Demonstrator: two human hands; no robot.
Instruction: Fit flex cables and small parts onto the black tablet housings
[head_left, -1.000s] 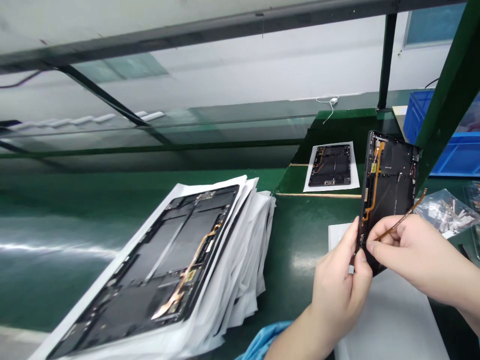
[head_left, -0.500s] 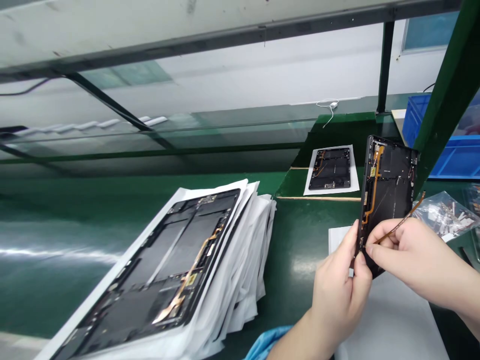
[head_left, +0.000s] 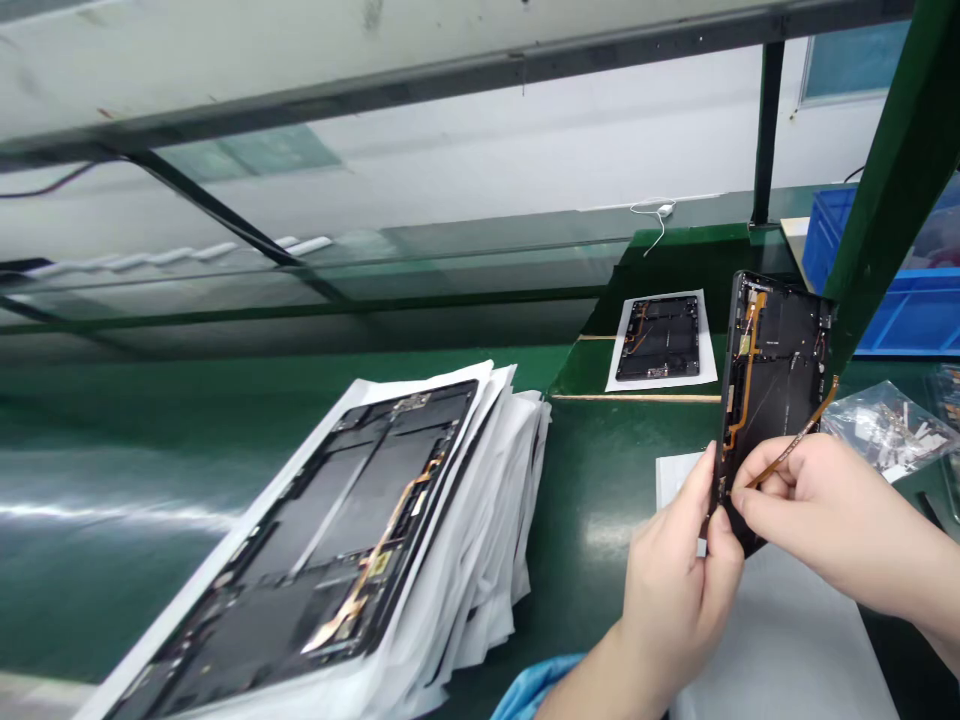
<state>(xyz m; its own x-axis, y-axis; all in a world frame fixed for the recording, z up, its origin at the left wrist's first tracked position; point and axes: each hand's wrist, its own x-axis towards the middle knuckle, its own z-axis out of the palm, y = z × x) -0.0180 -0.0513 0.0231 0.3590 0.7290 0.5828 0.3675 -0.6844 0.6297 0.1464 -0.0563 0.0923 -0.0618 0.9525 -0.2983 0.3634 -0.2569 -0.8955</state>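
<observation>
My left hand grips the lower edge of a black tablet housing, which is held upright with its inner side showing. An orange flex cable runs along the housing's left side. With thumb and fingertips closed, my right hand pinches the end of a loose brown flex cable at the housing's lower left corner. The cable's other end sticks up free to the right. The exact spot under the right fingertips is hidden.
At left stands a stack of housings between white sheets, with an open housing on top. Another housing lies on a sheet farther back. A plastic bag of small parts and blue bins are at right, beside a green post.
The free end of the brown flex cable has swung slightly left and up. Both hands and the housing stay almost in place; the view has shifted a little.
</observation>
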